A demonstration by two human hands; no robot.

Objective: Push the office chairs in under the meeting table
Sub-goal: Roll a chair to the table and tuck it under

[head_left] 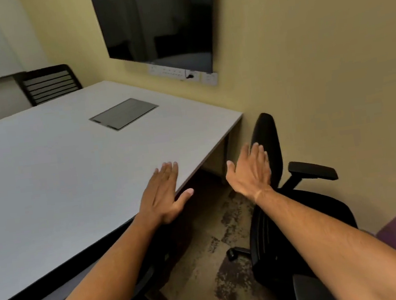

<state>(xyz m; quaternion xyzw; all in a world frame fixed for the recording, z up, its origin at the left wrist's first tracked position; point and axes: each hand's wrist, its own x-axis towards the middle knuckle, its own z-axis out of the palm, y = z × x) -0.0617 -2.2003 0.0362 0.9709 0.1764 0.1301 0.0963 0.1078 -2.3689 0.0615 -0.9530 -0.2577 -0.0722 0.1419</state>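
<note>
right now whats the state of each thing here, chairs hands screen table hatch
black office chair: pulled out from the table, beside the wall, not pushed in
slat-back chair: at the far side, close against the table edge
chair under left arm: partly under the near table edge
left hand: open, flat, over the meeting table edge
right hand: open, empty, in front of the black chair's backrest
wall screen: off, dark
table hatch: closed

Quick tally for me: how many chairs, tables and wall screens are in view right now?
Office chairs: 3 (pulled-out chair, chair under the near edge, slatted-back chair)
Meeting table: 1
Wall screen: 1
Total: 5
</note>
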